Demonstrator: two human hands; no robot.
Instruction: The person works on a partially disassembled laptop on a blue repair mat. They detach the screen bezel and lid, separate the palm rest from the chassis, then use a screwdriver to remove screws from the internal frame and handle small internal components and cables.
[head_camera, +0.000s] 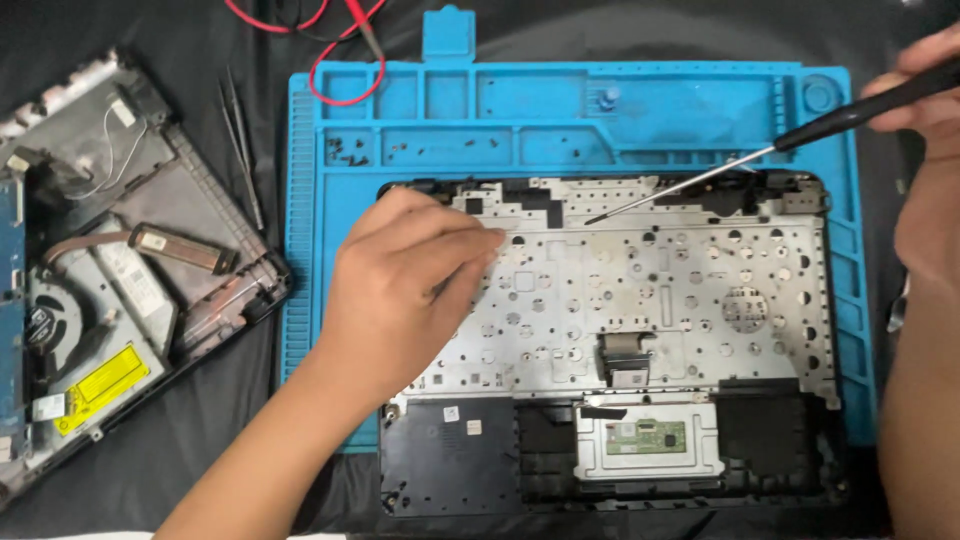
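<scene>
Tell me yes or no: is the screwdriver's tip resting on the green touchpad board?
No: the screwdriver in the right hand points its tip at the metal keyboard backplate's upper edge, far from the green board.

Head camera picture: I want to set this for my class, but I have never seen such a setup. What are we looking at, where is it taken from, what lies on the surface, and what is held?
This is one picture from a camera worn on a person's head, looking down at their two bare hands. On a black cloth lies a blue silicone work mat with moulded trays. On it rests an opened black laptop top cover with its silver perforated metal plate facing up. The left hand rests with its fingertips on that plate. The right hand holds a long black-handled screwdriver, its tip above the plate's upper edge. At the left lies the laptop's opened black base with a fan. Slim metal tweezers and red test leads lie nearby.
</scene>
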